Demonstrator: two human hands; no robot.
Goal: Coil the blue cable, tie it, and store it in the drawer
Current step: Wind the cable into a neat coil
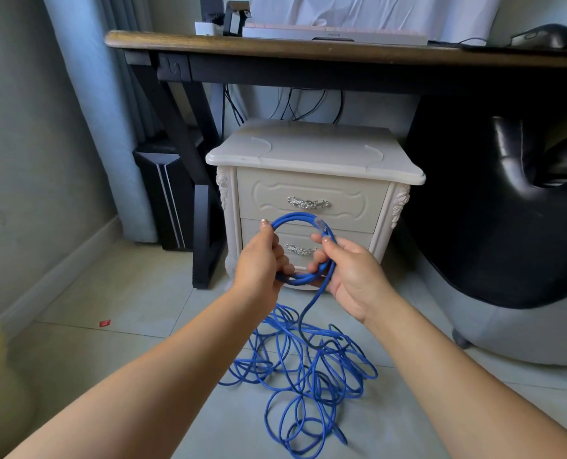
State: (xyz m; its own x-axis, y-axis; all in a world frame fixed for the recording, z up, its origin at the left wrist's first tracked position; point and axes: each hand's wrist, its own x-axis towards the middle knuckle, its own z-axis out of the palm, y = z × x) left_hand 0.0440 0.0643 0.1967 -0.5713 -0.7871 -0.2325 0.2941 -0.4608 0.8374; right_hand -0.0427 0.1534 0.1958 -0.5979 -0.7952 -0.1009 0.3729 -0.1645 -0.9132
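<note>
Blue cable [295,217] is being coiled, and the job is sitting in its opening stage. Only a couple of small turns are hanging between the two hands, in front of the bedside cabinet [312,154], while most of the length is lying in a loose tangle [308,369] on the floor tiles [149,293] below the wrists. One strand is running down from the right side of the loop into that heap. The clear plug [320,224] is poking up at the loop's top right, just above a thumb.

The left hand [259,260] is gripping the left side of the loop, fingers curled round the strands. The right hand [353,276] is pinching the right side between thumb and curled fingers, where the feeding strand is leaving. Neither hand is spread open.

Next, I judge, the right hand is going to need to draw slack up from the heap and lay another turn into the left hand's grip. The tangle may be snagging as it lifts, so slow pulls are looking wise. Tying is not yet begun, and both drawer fronts [308,202] are standing closed
</note>
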